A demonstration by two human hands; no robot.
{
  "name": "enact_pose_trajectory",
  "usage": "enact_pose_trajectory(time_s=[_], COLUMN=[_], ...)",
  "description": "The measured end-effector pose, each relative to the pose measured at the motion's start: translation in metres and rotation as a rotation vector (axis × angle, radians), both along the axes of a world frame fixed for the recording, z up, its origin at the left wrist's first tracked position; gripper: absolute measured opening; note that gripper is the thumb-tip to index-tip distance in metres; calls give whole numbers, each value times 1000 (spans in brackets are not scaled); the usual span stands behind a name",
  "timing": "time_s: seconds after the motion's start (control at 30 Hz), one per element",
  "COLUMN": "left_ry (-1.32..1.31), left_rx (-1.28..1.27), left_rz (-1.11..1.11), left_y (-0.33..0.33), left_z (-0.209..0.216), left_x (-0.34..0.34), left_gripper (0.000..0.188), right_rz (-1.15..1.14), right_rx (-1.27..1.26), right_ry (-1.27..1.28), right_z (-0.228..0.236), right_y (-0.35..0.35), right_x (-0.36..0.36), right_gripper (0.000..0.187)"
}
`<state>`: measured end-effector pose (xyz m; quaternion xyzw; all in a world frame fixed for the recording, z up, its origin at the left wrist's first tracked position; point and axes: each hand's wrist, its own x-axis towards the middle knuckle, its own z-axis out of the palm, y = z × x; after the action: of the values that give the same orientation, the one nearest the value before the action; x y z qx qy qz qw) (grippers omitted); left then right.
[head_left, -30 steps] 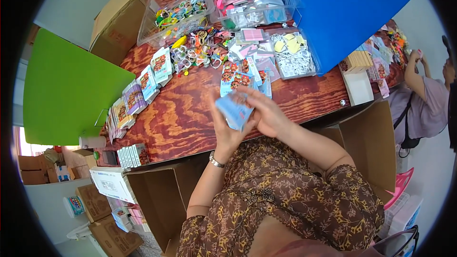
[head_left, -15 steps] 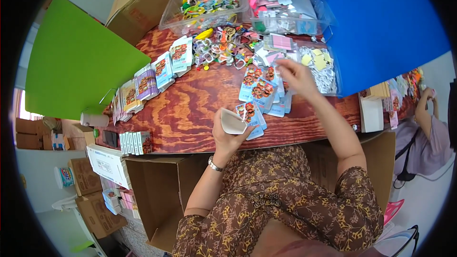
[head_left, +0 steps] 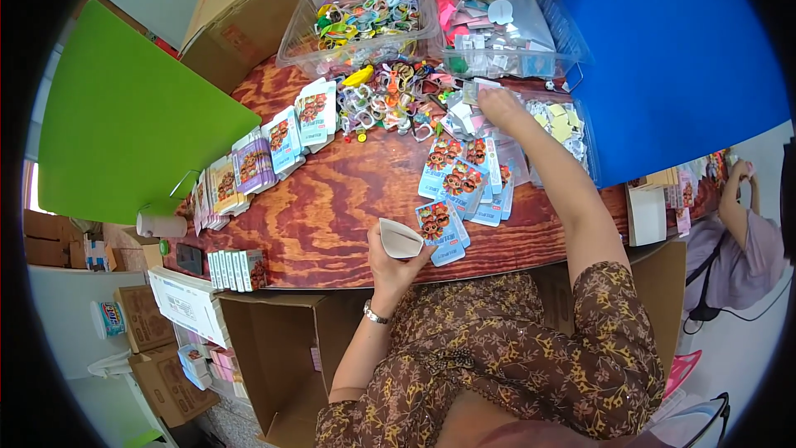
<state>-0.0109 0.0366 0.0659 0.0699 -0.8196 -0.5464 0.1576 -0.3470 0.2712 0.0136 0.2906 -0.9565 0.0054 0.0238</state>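
Note:
My left hand (head_left: pixel 400 263) holds a small open paper packet (head_left: pixel 401 238) with a printed blue front, just above the near edge of the wooden table (head_left: pixel 332 207). My right hand (head_left: pixel 497 106) reaches far forward, fingers down on a heap of small clear-wrapped pieces (head_left: pixel 466 108) beside a pile of colourful plastic rings (head_left: pixel 390 95). Between the two hands lies a loose stack of blue printed cards (head_left: pixel 464 178).
Two clear tubs (head_left: pixel 365 21) of small items stand at the back, with a blue board (head_left: pixel 680 58) to the right and a green board (head_left: pixel 124 116) to the left. Rows of printed packets (head_left: pixel 265 149) line the left. Open cardboard boxes (head_left: pixel 274 340) sit below. Another person (head_left: pixel 742 224) works at right.
My right hand has left the packet and stretched forward across the table to the heap of wrapped pieces. My left hand keeps the packet, now opened wide.

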Motion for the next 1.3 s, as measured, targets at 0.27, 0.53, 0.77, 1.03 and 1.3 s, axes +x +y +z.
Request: enact_pose_trajectory(time_s=[0.27, 0.53, 0.77, 1.03, 1.3], left_ry=[21, 31, 30, 36, 239], left_rx=[39, -11, -231, -196, -461], left_rz=[19, 100, 87, 134, 75], left_y=[7, 15, 33, 28, 20], left_z=[-3, 1, 3, 2, 6], left_x=[-11, -29, -33, -22, -20], left_gripper=[74, 77, 77, 79, 70], right_rz=[76, 11, 202, 498, 431], right_rx=[105, -1031, -1401, -1086, -988], right_ry=[198, 9, -278, -39, 27], right_z=[22, 159, 141, 143, 137], right_y=[0, -3, -6, -5, -17], right_x=[22, 127, 228, 233, 235], right_gripper=[14, 12, 25, 30, 30])
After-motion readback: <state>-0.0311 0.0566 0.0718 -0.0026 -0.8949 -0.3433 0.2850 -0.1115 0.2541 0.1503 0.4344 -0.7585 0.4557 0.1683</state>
